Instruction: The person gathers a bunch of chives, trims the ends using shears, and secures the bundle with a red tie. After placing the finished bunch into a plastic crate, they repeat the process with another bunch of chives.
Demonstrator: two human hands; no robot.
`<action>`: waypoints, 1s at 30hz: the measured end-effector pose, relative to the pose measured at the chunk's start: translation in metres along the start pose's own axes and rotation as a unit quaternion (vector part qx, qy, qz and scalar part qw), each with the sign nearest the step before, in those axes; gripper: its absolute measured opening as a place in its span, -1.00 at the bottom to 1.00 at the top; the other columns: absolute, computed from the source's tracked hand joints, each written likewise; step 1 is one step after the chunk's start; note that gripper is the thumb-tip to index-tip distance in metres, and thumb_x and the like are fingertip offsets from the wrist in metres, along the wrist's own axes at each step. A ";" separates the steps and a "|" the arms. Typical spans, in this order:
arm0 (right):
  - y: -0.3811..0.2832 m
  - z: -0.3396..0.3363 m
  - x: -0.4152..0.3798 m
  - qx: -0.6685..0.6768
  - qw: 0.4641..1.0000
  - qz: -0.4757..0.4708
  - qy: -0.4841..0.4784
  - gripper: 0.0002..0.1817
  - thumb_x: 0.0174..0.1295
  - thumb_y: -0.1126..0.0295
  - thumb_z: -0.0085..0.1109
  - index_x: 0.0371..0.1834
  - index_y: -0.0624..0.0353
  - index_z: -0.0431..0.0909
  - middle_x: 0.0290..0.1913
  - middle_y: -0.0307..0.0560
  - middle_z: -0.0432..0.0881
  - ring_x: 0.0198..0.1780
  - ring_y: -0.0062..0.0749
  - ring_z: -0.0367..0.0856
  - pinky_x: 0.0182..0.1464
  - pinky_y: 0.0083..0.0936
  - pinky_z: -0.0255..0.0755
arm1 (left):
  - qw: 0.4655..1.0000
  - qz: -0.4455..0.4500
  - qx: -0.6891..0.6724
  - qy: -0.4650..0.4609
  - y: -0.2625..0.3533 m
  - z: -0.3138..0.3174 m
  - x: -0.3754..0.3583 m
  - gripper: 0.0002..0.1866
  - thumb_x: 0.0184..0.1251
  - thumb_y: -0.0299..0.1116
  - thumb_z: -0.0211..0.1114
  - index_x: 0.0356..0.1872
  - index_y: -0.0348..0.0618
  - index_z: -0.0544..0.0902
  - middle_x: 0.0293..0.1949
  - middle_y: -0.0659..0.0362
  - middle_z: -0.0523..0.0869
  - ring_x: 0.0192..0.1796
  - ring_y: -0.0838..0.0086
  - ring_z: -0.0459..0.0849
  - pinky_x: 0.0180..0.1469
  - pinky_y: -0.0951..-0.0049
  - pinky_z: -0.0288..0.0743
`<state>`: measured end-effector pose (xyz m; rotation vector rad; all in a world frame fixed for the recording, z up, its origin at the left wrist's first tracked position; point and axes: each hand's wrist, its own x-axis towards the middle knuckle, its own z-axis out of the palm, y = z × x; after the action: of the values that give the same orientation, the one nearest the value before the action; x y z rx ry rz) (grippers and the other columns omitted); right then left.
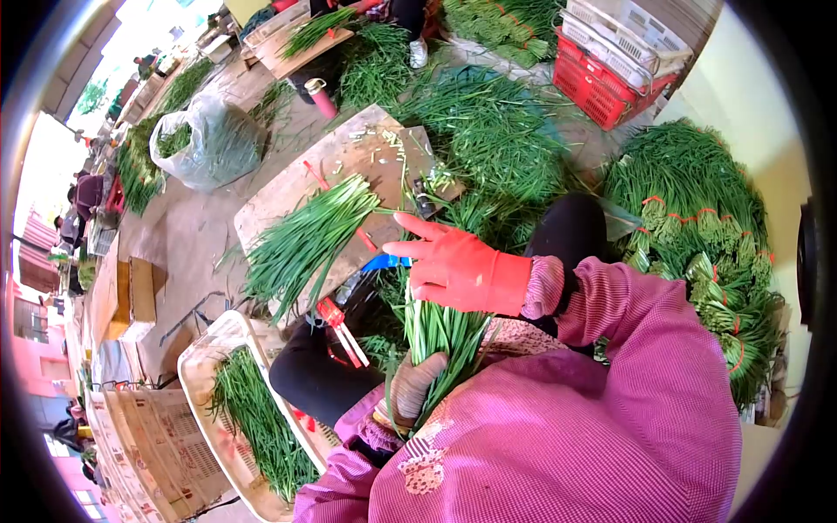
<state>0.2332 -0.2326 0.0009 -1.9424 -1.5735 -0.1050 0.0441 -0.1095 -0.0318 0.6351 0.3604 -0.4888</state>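
My left hand (408,390), in a pale glove, is closed round a bunch of green chives (433,336) held upright close to my lap. Above that bunch, my right hand (462,268) wears a red rubber glove; its fingers are stretched out and spread, pointing left, with the lower ones overlapping the tops of the stalks. Just left of those fingertips, another bunch of chives (318,228) lies across a wooden board (277,190), over a red strip. Cut stalk ends are scattered along the board's far side. A bundle of red and white strips (343,329) hangs near my knee.
A white basket (193,366) of chives stands at lower left. Loose chives (488,118) are heaped beyond the board, and tied bundles (697,227) are stacked at right. Stacked crates (602,83), a plastic bag (205,144), a pink bottle (322,100) and another person (405,17) are farther off.
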 end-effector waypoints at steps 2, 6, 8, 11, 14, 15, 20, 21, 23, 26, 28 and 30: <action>0.003 0.005 -0.004 0.044 0.998 0.044 -0.003 -0.94 0.10 0.39 0.25 -0.47 0.09 0.61 0.34 -0.09 0.45 0.52 0.11 0.05 0.35 -0.11 0.29 | 0.999 0.016 0.031 0.026 -0.005 -0.003 0.002 -0.29 0.23 -0.14 0.40 0.34 -0.19 0.35 0.18 0.05 0.58 0.18 0.29 0.59 0.28 0.26 0.43; 0.000 0.009 -0.008 0.053 0.997 0.052 0.003 -0.92 0.11 0.37 0.26 -0.47 0.10 0.60 0.35 -0.09 0.44 0.51 0.10 0.06 0.33 -0.15 0.32 | 0.993 0.024 0.074 0.086 -0.004 0.002 0.003 -0.40 0.26 -0.42 0.36 0.31 -0.20 0.37 0.07 0.12 0.64 0.06 0.40 0.63 0.13 0.37 0.51; 0.004 0.017 -0.011 0.097 0.992 0.073 0.045 -0.90 0.11 0.37 0.28 -0.48 0.12 0.59 0.31 -0.12 0.48 0.48 0.07 0.15 0.33 -0.17 0.33 | 0.993 0.029 0.085 0.073 -0.004 0.002 0.003 -0.47 0.28 -0.47 0.33 0.28 -0.20 0.41 0.04 0.16 0.65 0.02 0.44 0.63 0.08 0.41 0.53; 0.018 0.024 -0.016 0.085 0.989 0.099 0.070 -0.91 0.14 0.37 0.26 -0.45 0.10 0.59 0.24 -0.16 0.54 0.42 0.00 0.28 0.32 -0.21 0.35 | 0.990 0.044 0.109 0.081 -0.010 -0.007 0.007 -0.49 0.28 -0.42 0.35 0.24 -0.20 0.45 0.06 0.16 0.65 0.03 0.43 0.63 0.10 0.39 0.51; 0.059 0.010 -0.013 -0.036 0.978 0.114 0.170 -0.92 0.19 0.35 0.21 -0.40 0.08 0.58 0.17 -0.17 0.58 0.32 -0.03 0.40 0.27 -0.22 0.38 | 0.927 0.067 0.357 0.093 -0.013 -0.029 0.022 -0.52 0.32 -0.35 0.32 0.25 -0.16 0.46 0.13 0.15 0.62 0.10 0.41 0.61 0.14 0.35 0.52; 0.080 -0.010 -0.012 -0.116 0.972 0.113 0.170 -0.92 0.21 0.34 0.19 -0.37 0.07 0.59 0.15 -0.17 0.58 0.29 -0.05 0.42 0.24 -0.22 0.39 | 0.986 0.086 0.135 0.051 -0.017 -0.023 0.010 -0.58 0.34 -0.33 0.29 0.19 -0.19 0.51 0.11 0.12 0.63 0.10 0.40 0.61 0.15 0.36 0.53; 0.108 -0.089 -0.017 -0.503 0.815 0.194 0.211 -0.75 0.20 0.11 0.18 -0.32 0.05 0.65 0.06 -0.11 0.62 0.13 -0.11 0.52 0.12 -0.27 0.41 | 0.997 0.013 0.021 0.079 0.000 -0.014 -0.006 -0.51 0.29 -0.22 0.34 0.18 -0.22 0.51 0.05 0.11 0.65 0.04 0.36 0.64 0.13 0.34 0.54; 0.105 -0.093 -0.017 -0.504 0.808 0.176 0.250 -0.64 0.21 -0.01 0.15 -0.37 0.05 0.68 -0.05 -0.07 0.67 0.05 -0.12 0.58 0.09 -0.30 0.42 | 0.997 0.015 0.019 0.080 -0.006 -0.031 -0.005 -0.52 0.30 -0.22 0.31 0.18 -0.22 0.50 0.05 0.10 0.65 0.05 0.34 0.64 0.13 0.33 0.54; 0.070 -0.098 -0.025 -0.119 0.893 0.427 -0.084 -0.36 0.19 -0.30 0.02 -0.45 0.11 0.70 -0.28 -0.02 0.72 -0.14 -0.03 0.66 -0.01 -0.20 0.47 | 0.997 -0.006 -0.030 0.065 -0.011 -0.050 0.000 -0.52 0.34 -0.20 0.26 0.20 -0.23 0.48 0.08 0.07 0.65 0.07 0.27 0.65 0.16 0.28 0.54; 0.047 -0.078 -0.047 0.050 0.872 0.346 -0.342 -0.23 0.25 -0.38 -0.17 -0.36 0.17 0.71 -0.35 0.03 0.71 -0.25 0.01 0.66 -0.08 -0.20 0.48 | 0.996 -0.032 -0.082 0.019 0.000 -0.031 -0.008 -0.39 0.34 -0.10 0.26 0.30 -0.23 0.39 0.18 0.01 0.58 0.15 0.23 0.60 0.25 0.25 0.47; 0.033 -0.061 -0.055 0.067 0.904 0.317 -0.280 -0.25 0.27 -0.34 -0.13 -0.24 0.22 0.67 -0.31 -0.04 0.72 -0.32 -0.16 0.68 -0.15 -0.26 0.52 | 0.997 -0.028 -0.072 0.025 -0.004 -0.036 -0.008 -0.36 0.34 -0.07 0.26 0.33 -0.22 0.36 0.20 -0.01 0.56 0.17 0.21 0.58 0.27 0.23 0.45; 0.008 -0.056 -0.041 0.313 0.781 0.457 -0.288 -0.41 0.35 -0.16 0.00 -0.10 0.24 0.61 -0.29 -0.04 0.72 -0.36 -0.35 0.68 -0.25 -0.40 0.55 | 0.997 -0.021 -0.071 0.036 -0.005 -0.036 -0.008 -0.36 0.35 -0.07 0.25 0.33 -0.22 0.36 0.20 -0.02 0.56 0.17 0.20 0.58 0.27 0.21 0.45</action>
<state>0.2470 -0.2976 0.0246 -1.9986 -0.6093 1.3451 0.0291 -0.0872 -0.0578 0.5081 0.4734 -0.4767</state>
